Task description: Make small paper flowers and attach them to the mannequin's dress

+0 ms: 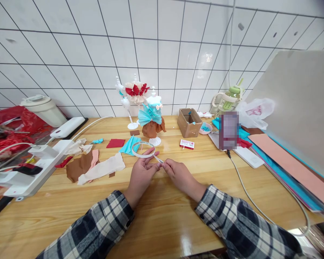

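Note:
My left hand (142, 176) holds a narrow roll of white tape (140, 155), its fingers around the near right side of the ring. A short strip runs from the roll to my right hand (180, 175), which pinches its end between thumb and forefinger. Both hands are above the wooden table, close together. Beyond the roll stands a small white dress form (154, 100) in a turquoise and brown crepe-paper dress. Just behind the ring lies a turquoise paper piece (128, 145).
Left lie a red paper piece (115, 143), a cream strip (104, 169), brown paper (78, 167) and a power strip (40, 172). Behind are a cardboard box (190, 124) and a small red-white box (187, 144). Right are a blurred-out phone (229, 130), its cable and paper sheets (286, 158).

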### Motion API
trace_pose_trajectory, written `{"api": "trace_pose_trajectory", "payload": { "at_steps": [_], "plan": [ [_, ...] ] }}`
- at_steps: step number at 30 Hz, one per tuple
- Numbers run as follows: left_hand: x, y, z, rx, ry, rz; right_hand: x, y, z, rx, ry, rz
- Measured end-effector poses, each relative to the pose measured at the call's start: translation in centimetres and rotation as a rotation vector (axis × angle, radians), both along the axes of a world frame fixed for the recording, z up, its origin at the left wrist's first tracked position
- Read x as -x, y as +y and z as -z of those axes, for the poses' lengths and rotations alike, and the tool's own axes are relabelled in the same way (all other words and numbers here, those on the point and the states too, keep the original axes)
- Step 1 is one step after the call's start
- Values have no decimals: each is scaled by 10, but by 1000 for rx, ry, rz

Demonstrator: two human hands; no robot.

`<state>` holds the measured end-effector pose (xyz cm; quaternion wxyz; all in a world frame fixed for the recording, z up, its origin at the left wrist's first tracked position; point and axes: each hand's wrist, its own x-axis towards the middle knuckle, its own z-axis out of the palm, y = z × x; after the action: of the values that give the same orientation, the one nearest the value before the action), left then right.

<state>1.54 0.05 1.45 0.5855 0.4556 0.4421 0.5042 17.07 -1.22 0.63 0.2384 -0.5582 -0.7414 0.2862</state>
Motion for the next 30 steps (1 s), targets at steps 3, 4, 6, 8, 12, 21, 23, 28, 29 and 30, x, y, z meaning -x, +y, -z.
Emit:
{"api": "trace_pose_trajectory", "payload": {
  "at_steps": [3,4,6,8,12,21,23,28,29,30],
  "plan": [
    [1,0,0,8,-7,9,-1,1,1,11,-15,-8],
    [1,0,1,15,-10,14,-3,2,2,14,-26,-5],
    [1,0,1,31,-13,32,-7,5,2,10,-61,13],
    [1,0,1,41,-8,55,-13,9,1,-6,-81,55],
    [1,1,2,52,-5,51,-21,13,-3,-20,71,117],
    [0,2,6,58,-11,97,-12,12,3,-22,275,45],
    [0,2,5,70,-5,119,-13,13,4,-60,233,52],
    [3,6,7,71,-11,42,-13,8,-1,-48,208,95],
    [5,8,9,62,-14,12,-12,6,-3,-38,200,103],
    [7,10,11,50,-16,-19,-12,4,-5,-29,193,101]
  ]
}}
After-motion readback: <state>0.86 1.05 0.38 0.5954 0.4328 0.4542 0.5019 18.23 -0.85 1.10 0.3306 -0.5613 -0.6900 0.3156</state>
